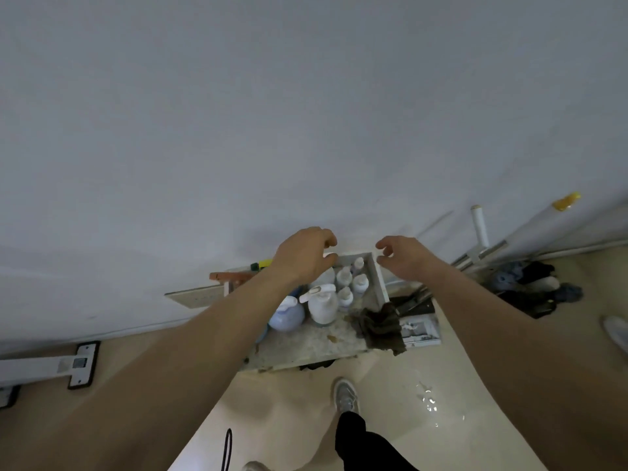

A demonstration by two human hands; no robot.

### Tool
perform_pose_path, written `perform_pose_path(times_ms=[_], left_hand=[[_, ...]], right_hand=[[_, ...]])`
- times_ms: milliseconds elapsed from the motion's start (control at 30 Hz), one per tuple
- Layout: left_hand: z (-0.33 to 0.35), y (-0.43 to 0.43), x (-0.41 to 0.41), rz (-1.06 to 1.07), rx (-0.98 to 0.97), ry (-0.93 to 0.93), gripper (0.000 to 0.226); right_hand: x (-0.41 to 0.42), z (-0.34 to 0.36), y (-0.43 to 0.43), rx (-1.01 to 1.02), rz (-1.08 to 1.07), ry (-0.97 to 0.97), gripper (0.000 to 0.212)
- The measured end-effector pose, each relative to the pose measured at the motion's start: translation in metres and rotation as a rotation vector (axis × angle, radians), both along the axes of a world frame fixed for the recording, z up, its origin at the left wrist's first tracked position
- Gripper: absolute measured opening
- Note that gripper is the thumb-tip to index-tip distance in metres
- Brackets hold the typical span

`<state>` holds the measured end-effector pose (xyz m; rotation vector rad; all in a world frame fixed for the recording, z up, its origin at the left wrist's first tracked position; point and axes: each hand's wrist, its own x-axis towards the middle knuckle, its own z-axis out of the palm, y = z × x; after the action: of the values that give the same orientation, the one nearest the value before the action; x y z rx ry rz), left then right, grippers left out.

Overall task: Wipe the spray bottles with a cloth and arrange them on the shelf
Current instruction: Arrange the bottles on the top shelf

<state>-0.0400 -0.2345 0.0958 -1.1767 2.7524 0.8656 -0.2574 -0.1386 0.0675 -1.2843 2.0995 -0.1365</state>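
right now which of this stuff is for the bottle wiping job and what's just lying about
For the job: white spray bottle, blue spray bottle, small bottles in the tray, dark cloth, stone shelf.
Lying about: white-handled tool, dark bundle, puddle.

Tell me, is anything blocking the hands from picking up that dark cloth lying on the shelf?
Nothing visible does. The dark cloth lies uncovered at the right end of the stone shelf, beside the white tray of small bottles. The left hand and right hand hover empty above the tray.
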Motion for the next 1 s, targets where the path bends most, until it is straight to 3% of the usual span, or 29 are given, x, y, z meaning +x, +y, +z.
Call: perform_pose_path(times_ms=[200,400,633,767,867,1000], left_hand=[[-0.012,-0.006,-0.063,-0.110,0.051,-0.133,0.027],[-0.045,-0.019,-0.092,-0.300,-0.112,-0.453,0.035],[-0.070,-0.019,-0.116,-0.431,-0.218,-0.671,0.017],[-0.080,-0.020,-0.122,-0.349,-0.164,-0.684,0.030],[-0.080,-0.023,-0.123,-0.277,-0.144,-0.629,0.025],[-0.083,-0.028,-0.124,-0.303,-0.085,-0.570,0.041]], right_hand=[[-0.019,-0.019,0.019,0.018,-0.018,0.000,0.040],[-0.002,-0.055,0.015,0.010,0.080,-0.022,0.031],[0.017,-0.095,0.014,-0.105,0.055,-0.010,0.033],[0.018,-0.109,0.014,-0.148,0.032,-0.014,0.034],[0.016,-0.112,0.012,-0.188,0.042,-0.012,0.030],[0.009,-0.107,0.015,-0.211,0.076,0.008,0.023]])
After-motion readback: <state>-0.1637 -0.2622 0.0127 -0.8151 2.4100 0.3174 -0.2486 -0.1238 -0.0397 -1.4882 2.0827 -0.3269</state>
